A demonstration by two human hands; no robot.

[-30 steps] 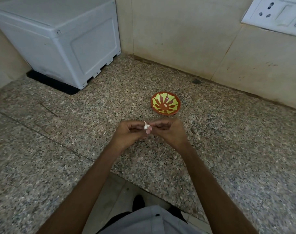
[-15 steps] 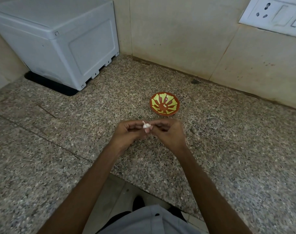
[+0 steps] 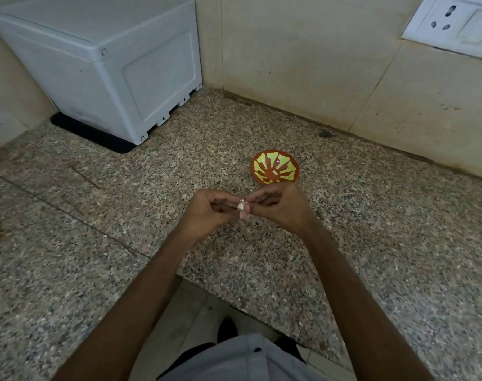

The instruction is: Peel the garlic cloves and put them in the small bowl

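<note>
Garlic peeling is getting under way; nothing is showing in the bowl yet.

Just in front of the small red bowl with yellow-green petal pattern (image 3: 296,164), both hands are meeting: the left hand (image 3: 206,213) is pinching a small white garlic clove (image 3: 241,206) while the right hand (image 3: 281,207) is nipping at its papery tip. The clove is being held above the speckled granite counter (image 3: 151,188), near the bowl's front rim. The skin seems mostly on, so I judge that stripping it and dropping the clove in are both remaining.

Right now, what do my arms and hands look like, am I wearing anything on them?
Your left hand and right hand are bare: no gloves, and no rings, watch or bracelet that I can see. The left forearm and right forearm are uncovered too, with no sleeve in view.
</note>
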